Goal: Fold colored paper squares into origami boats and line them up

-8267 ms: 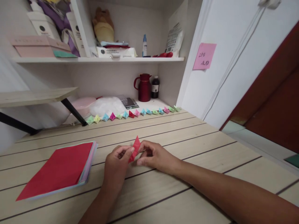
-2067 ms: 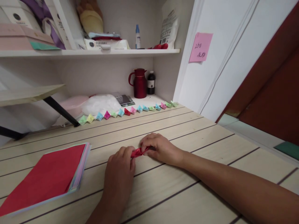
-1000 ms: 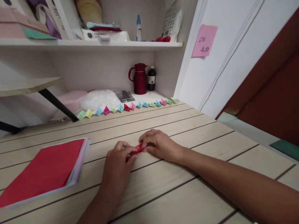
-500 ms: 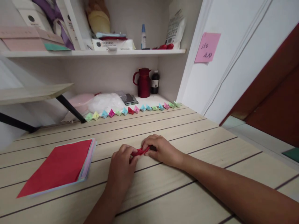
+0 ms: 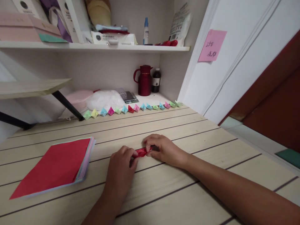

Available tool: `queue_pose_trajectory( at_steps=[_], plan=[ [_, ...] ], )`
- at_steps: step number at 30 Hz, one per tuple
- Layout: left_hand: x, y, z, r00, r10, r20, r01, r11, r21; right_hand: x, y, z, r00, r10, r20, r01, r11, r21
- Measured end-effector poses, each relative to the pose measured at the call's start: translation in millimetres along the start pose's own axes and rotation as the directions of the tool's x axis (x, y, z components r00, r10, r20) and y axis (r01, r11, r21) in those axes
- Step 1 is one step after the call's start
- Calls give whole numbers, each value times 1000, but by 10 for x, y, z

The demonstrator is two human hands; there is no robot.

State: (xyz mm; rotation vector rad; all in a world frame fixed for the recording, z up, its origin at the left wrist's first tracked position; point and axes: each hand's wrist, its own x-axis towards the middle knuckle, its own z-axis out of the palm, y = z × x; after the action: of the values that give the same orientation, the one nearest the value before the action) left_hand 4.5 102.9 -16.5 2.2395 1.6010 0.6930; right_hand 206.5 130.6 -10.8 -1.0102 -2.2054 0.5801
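Observation:
Between my hands, at the middle of the table, is a small folded piece of red paper (image 5: pixel 142 152). My left hand (image 5: pixel 123 161) pinches its left end between thumb and fingers. The right end is pinched by my right hand (image 5: pixel 161 150), whose fingertips cover part of it. Its exact folded shape is partly hidden. To the left lies a stack of coloured paper (image 5: pixel 52 167) with a red sheet on top. A row of small folded paper boats (image 5: pixel 124 109) in several colours runs along the table's back edge.
Behind the table (image 5: pixel 187 193) stand a dark red thermos jug (image 5: pixel 144 81) and a dark bottle (image 5: pixel 156 80). A white plastic bag (image 5: pixel 105 100) lies left of them. A raised wooden shelf (image 5: pixel 35 86) on black legs occupies the left. A pink note (image 5: pixel 212 45) sticks to the wall.
My hands have drawn slightly apart at the red paper, and more of its face shows between them. The whole view has shifted slightly.

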Motion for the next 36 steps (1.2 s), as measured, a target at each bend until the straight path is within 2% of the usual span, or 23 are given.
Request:
queue_pose_trajectory(
  at_steps=[15, 32, 36],
  plan=[
    [13, -37, 27, 1000, 21, 11, -22, 999, 31, -13, 21, -26, 998, 25, 52, -26, 999, 21],
    [12, -16, 12, 999, 34, 41, -37, 996, 77, 8, 6, -63, 990, 35, 135, -72, 958, 278],
    [8, -19, 14, 998, 41, 40, -44, 996, 82, -1, 14, -58, 985, 113, 131, -147, 945, 291]
  ],
)
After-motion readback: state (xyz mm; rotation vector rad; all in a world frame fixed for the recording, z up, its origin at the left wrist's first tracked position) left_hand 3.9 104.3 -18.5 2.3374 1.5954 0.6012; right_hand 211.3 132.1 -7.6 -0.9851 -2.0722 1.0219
